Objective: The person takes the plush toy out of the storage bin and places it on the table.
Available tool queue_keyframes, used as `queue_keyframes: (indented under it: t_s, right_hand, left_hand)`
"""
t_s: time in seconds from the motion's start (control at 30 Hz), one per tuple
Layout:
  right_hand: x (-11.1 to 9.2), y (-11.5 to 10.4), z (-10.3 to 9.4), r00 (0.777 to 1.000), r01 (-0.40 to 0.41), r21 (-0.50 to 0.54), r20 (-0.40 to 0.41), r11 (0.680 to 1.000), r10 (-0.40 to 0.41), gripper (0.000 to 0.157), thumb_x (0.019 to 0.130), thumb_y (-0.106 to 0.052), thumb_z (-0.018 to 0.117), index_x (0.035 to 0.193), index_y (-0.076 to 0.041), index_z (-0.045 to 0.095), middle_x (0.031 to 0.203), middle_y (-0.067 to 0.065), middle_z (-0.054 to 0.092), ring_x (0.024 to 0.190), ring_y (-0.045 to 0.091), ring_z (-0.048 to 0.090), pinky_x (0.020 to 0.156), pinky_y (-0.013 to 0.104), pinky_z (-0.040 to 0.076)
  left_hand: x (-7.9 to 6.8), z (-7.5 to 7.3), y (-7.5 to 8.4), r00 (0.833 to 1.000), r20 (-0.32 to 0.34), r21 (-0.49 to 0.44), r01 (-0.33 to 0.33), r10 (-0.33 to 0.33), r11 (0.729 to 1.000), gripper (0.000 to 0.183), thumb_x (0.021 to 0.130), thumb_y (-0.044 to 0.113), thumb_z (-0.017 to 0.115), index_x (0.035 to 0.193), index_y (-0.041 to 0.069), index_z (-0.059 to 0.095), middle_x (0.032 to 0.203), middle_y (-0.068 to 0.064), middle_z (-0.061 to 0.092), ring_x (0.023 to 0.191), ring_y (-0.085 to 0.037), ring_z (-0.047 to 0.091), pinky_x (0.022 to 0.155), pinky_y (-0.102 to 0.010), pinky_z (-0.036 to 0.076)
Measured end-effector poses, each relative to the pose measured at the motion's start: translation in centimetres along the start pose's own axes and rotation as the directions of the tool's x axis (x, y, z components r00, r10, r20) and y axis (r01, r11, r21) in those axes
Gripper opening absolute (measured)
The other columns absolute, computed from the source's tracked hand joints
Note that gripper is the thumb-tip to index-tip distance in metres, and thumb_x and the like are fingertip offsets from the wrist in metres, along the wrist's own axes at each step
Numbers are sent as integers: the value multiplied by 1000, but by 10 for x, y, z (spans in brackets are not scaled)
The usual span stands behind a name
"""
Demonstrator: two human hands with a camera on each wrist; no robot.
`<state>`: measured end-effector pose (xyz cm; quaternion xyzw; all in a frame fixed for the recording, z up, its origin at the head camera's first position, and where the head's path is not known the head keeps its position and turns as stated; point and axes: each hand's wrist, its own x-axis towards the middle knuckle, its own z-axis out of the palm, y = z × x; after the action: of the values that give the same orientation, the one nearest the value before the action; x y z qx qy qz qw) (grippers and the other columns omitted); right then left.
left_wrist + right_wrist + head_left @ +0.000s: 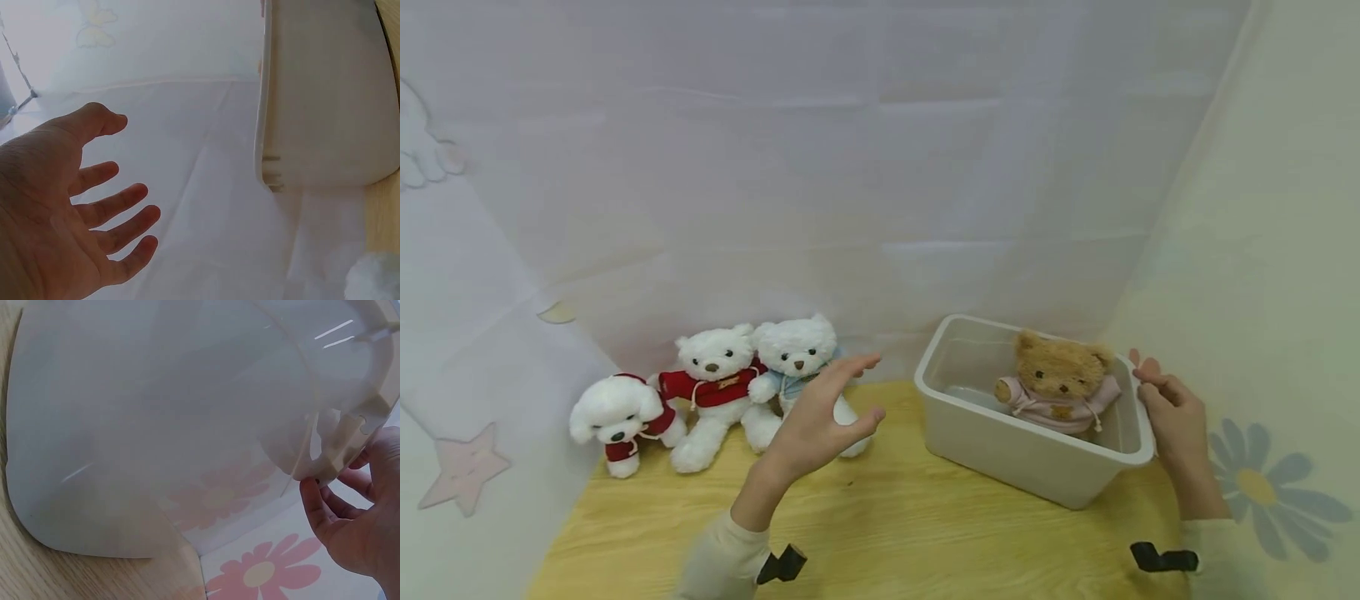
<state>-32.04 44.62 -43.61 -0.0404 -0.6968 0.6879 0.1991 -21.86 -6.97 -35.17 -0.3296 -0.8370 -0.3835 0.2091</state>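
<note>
A light grey plastic bin (1000, 450) stands on the table, and a brown teddy bear (1060, 383) in a pale pink hoodie sits inside at its right end. At that end my right hand (1176, 417) grips the bin's rim; in the right wrist view, the thumb (314, 509) is at the edge of the handle. My left hand (808, 425) is held in the air left of the bin, fingers spread apart and holding nothing. It partly covers a white bear (797, 346) in a light blue top in the head view.
Left of that bear sit a white bear (711, 408) in a red hoodie and a white plush dog (621, 417) in dark red. They are on the yellow wood-grain table (880, 517). Pale cloth (925, 183) hangs behind, and a flower-printed wall (1262, 333) borders the right side.
</note>
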Motion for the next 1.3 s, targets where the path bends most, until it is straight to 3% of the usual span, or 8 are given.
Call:
queue_keyframes:
  t_s: [0.3, 0.53, 0.7, 0.9, 1.13, 1.2, 1.3]
  right_hand:
    - [-7, 3, 6, 998, -10, -130, -60, 991, 2, 26, 99, -18, 63, 118, -5, 75, 96, -19, 71, 86, 0, 61, 64, 14, 51]
    - [-8, 0, 9, 999, -13, -59, -37, 998, 10, 27, 99, -16, 63, 121, -5, 74, 95, -15, 71, 82, 1, 63, 63, 17, 53]
    - [-8, -2, 7, 998, -14, -114, -62, 993, 7, 28, 99, -18, 62, 121, -6, 75, 95, -17, 70, 81, 1, 63, 62, 16, 53]
    - [-6, -4, 3, 999, -17, -112, -50, 994, 12, 29, 100, -19, 62, 121, -2, 72, 102, -19, 71, 88, 0, 62, 65, 15, 52]
    - [-4, -8, -3, 997, 19, -8, 80, 1000, -18, 35, 102, -15, 62, 133, 2, 65, 106, -15, 70, 88, 3, 66, 69, 17, 54]
    - [-6, -10, -6, 994, 28, -20, 109, 999, -25, 38, 102, -16, 63, 137, 0, 63, 104, -16, 69, 85, 3, 67, 69, 17, 54]
    - [-11, -18, -8, 991, 29, -19, 135, 999, -26, 41, 102, -15, 63, 140, 1, 60, 104, -16, 69, 84, 3, 68, 69, 17, 54]
  left_hand:
    - [5, 29, -1, 1000, 21, -28, 21, -21, 999, 63, 96, 32, 73, 153, 26, 47, 145, 6, 50, 127, -17, 50, 99, -45, 46]
    - [16, 51, -2, 997, 73, 17, -22, 21, 1000, 63, 94, 29, 75, 151, 27, 47, 145, 6, 50, 130, -13, 49, 101, -41, 46]
    - [30, 70, -5, 988, 137, 77, -84, 73, 993, 63, 94, 32, 75, 151, 24, 49, 144, 4, 52, 130, -15, 50, 101, -38, 46]
    - [53, 83, -3, 969, 186, 174, -194, 161, 965, 61, 95, 36, 72, 149, 20, 50, 138, 1, 56, 122, -16, 56, 98, -37, 48]
    - [87, 93, 5, 934, 304, 250, -267, 186, 931, 55, 100, 40, 63, 150, 21, 50, 140, 2, 55, 117, -13, 58, 89, -35, 51]
    - [100, 95, 6, 928, 330, 226, -257, 174, 940, 54, 101, 40, 61, 150, 20, 50, 139, 2, 56, 117, -13, 57, 90, -33, 50]
    - [120, 100, 5, 928, 353, 136, -175, 117, 975, 55, 102, 43, 60, 151, 19, 48, 138, 1, 57, 122, -16, 56, 96, -32, 48]
